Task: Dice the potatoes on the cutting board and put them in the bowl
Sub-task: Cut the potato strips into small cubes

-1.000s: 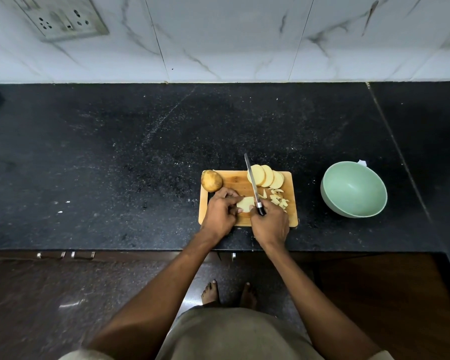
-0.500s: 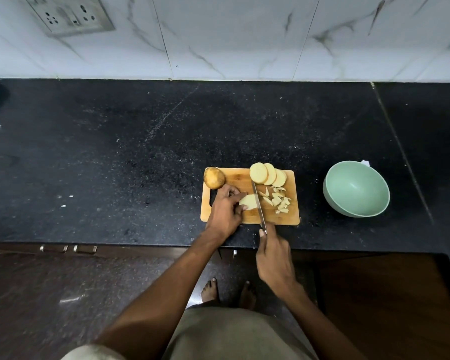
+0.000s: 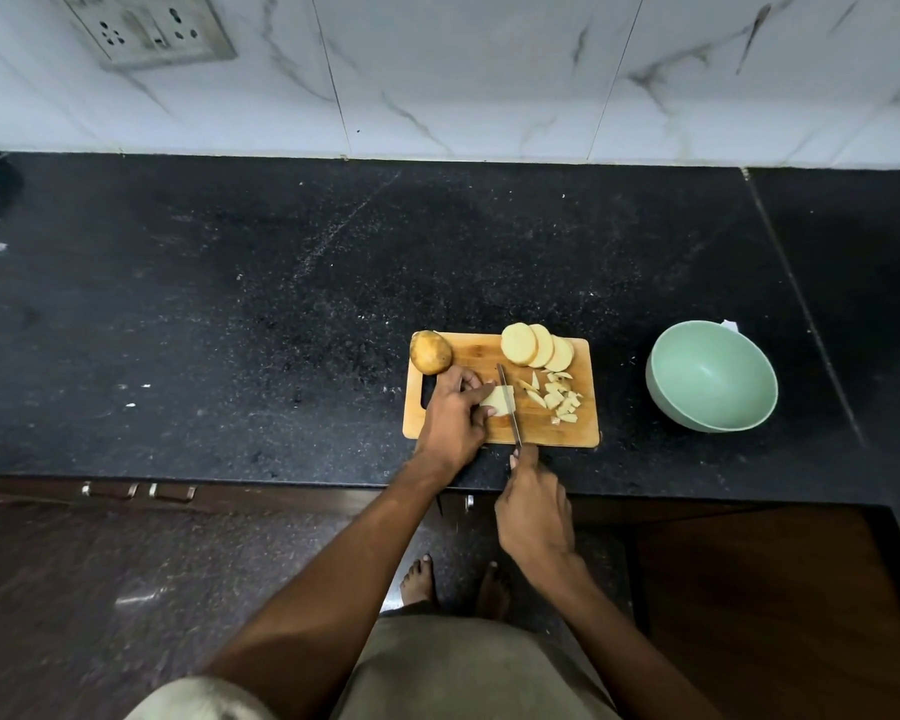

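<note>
Slicing the potato slab mid-board: our left hand pins it with curled fingers, while the knife has drawn back toward us since a second ago, the right hand wrapped on its handle now off the cutting board edge. That stroke looks finished. Cut strips sit just right, round slices and a whole potato wait at the far edge. Green bowl holds nothing; dicing is early.
</note>
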